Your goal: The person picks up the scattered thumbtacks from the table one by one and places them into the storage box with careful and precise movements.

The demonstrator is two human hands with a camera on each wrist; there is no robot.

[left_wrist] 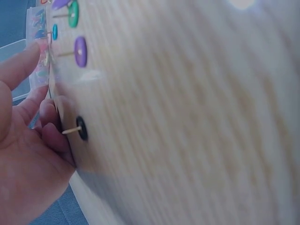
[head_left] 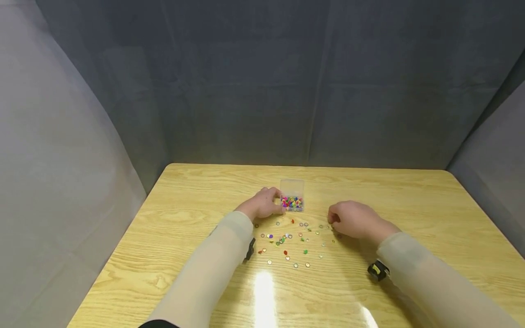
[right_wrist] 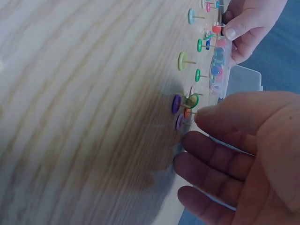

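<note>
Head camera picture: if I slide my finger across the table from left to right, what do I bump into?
Left hand → small clear box of coloured pushpins, which that hand touches → right hand. Loose pushpins lie scattered on the wooden table in front, between the hands.

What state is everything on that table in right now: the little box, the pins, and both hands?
Plastic box: lid open, partly filled with coloured pins.
Loose pushpins: scattered on the table, many resting on their heads, points up.
Left hand: fingers curled, touching the box.
Right hand: fingers curled among the pins; grip unclear.
</note>
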